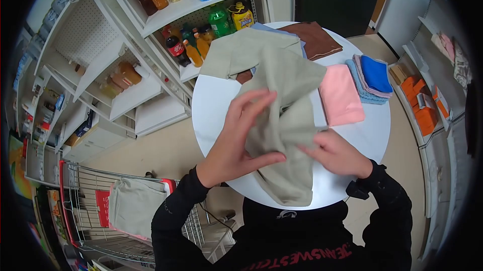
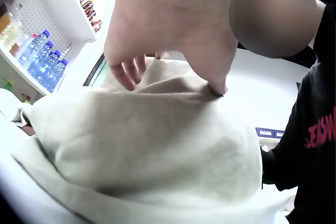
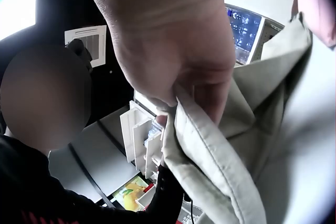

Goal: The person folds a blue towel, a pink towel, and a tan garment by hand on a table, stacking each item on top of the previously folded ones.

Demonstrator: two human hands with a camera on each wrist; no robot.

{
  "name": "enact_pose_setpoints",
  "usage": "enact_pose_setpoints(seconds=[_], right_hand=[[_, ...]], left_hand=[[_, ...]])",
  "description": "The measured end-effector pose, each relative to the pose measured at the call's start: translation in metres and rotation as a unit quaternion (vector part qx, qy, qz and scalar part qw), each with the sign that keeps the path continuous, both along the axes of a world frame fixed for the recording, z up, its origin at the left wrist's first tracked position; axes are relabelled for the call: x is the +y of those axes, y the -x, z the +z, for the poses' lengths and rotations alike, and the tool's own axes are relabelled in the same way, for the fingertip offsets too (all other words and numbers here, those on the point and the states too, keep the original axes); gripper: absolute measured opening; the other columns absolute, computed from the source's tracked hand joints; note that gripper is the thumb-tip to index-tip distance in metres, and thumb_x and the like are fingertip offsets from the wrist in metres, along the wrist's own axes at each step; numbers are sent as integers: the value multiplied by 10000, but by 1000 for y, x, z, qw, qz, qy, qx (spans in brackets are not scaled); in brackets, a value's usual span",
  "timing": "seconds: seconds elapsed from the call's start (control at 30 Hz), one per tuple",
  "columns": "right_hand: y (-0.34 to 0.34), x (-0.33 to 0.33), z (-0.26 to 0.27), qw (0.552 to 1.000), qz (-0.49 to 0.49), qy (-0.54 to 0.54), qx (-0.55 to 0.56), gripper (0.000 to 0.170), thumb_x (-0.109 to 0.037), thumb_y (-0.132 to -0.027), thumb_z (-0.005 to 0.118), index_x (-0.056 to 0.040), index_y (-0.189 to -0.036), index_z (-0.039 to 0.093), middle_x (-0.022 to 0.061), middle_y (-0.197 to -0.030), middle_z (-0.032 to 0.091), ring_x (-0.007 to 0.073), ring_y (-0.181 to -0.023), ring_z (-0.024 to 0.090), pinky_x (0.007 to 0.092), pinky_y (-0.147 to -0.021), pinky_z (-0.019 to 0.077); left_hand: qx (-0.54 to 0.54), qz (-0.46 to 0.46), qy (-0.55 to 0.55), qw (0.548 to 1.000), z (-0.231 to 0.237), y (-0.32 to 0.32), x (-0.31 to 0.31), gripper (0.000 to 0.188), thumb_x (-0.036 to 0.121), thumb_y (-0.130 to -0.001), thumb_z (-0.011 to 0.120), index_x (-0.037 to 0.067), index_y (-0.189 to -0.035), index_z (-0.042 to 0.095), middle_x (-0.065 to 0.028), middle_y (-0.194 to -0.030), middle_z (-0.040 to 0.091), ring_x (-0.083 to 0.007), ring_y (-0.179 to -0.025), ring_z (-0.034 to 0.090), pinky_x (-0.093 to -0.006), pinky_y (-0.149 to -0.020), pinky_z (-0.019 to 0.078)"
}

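Note:
A pale khaki garment [image 1: 297,130] lies bunched across the round white table [image 1: 216,105], its near end reaching the front edge. My left hand [image 1: 234,138] is over its left side, fingers spread and thumb well apart from them. In the left wrist view, the fingertips and thumb come down at the raised folds of the cloth [image 2: 147,145]. On the right side my right hand [image 1: 339,155] pinches the garment's edge. The right wrist view shows a stitched hem [image 3: 210,145] between its thumb and fingers.
A folded pink cloth [image 1: 342,95] and a stack of blue and grey cloths [image 1: 372,77] lie at the right. Behind is a brown cloth [image 1: 314,39]. A shopping cart [image 1: 90,180] with folded khaki cloth [image 1: 136,205] stands at lower left. Bottle shelves [image 1: 201,4] rise behind the table.

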State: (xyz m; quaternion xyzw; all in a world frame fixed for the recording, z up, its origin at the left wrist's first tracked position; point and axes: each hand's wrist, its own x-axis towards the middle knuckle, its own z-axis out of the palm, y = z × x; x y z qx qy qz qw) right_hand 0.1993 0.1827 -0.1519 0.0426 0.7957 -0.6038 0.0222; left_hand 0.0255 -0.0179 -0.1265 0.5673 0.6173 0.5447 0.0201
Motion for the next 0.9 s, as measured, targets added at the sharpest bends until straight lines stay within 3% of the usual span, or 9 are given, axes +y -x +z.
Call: enact_pose_setpoints(seconds=[0.07, 0.2, 0.3, 0.43, 0.53, 0.6, 0.67, 0.87, 0.9], right_hand=[[-10, -2, 9, 978, 85, -168, 87, 253, -135, -1079, 577, -9, -1268, 690, 156, -1107, 708, 279, -1022, 673, 319, -867, 502], [-26, 5, 54, 985, 94, -111, -92, 307, -135, -1044, 628, -52, -1335, 680, 147, -1268, 711, 290, -1075, 683, 311, -958, 507], [-53, 18, 53, 988, 85, -105, -68, 277, -119, -1059, 595, -11, -1299, 681, 140, -1205, 726, 280, -1048, 689, 313, -937, 506], [-84, 20, 34, 998, -26, 51, -9, 291, -116, -1065, 591, 13, -1312, 672, 99, -1218, 739, 218, -1072, 691, 310, -973, 499], [-101, 30, 13, 973, -154, 166, 44, 336, -126, -1056, 611, 8, -1362, 647, 74, -1268, 728, 183, -1121, 679, 317, -1014, 491], [-112, 40, 1, 918, -300, 237, 108, 415, -141, -1041, 640, -5, -1432, 604, 64, -1325, 701, 170, -1182, 657, 335, -1051, 480], [-127, 44, 2, 910, -336, 197, 144, 437, -160, -1046, 626, 2, -1449, 582, 74, -1332, 696, 179, -1202, 651, 340, -1084, 460], [-177, 62, 18, 818, -492, 74, 287, 484, -237, -1067, 565, 43, -1461, 551, 117, -1369, 669, 204, -1296, 611, 365, -1198, 368], [-180, 64, 19, 800, -508, -75, 310, 502, -252, -1072, 552, 53, -1470, 541, 123, -1397, 651, 206, -1311, 603, 364, -1197, 372]], left_hand=[[27, -41, 56, 997, 11, 3, 0, 712, 324, -815, 913, 160, -1440, 614, -65, -1191, 643, -302, -1093, 609, -379, -879, 500], [112, -122, 200, 966, 14, 8, -15, 574, 295, -797, 929, 120, -1286, 684, -67, -1094, 634, -291, -975, 618, -374, -860, 480], [166, -116, 261, 944, 7, 13, -34, 449, 253, -790, 932, 92, -1151, 718, -71, -1033, 619, -284, -896, 615, -366, -861, 463], [168, -147, 49, 973, 2, 23, -59, 285, 215, -800, 910, 97, -961, 706, -86, -1015, 631, -265, -858, 633, -351, -892, 462], [-19, -182, -122, 975, -12, 26, -69, 256, 285, -905, 804, 93, -1022, 681, -112, -1088, 659, -254, -888, 653, -360, -924, 489], [-304, 96, -254, 913, -7, 15, -71, 135, 257, -1040, 648, 130, -1074, 678, -112, -1136, 655, -236, -917, 660, -384, -878, 573], [-514, 263, -344, 741, 27, -5, -79, 419, 444, -1066, 548, 40, -1166, 597, -138, -1101, 664, -246, -954, 651, -388, -938, 542], [-393, 333, -380, 768, 40, -24, -129, 379, 409, -1058, 576, 49, -1171, 603, -135, -1085, 662, -239, -949, 644, -385, -926, 539], [-369, 347, -385, 771, 49, -5, -160, 371, 402, -1057, 581, 51, -1173, 604, -134, -1082, 661, -238, -948, 643, -384, -923, 538]])
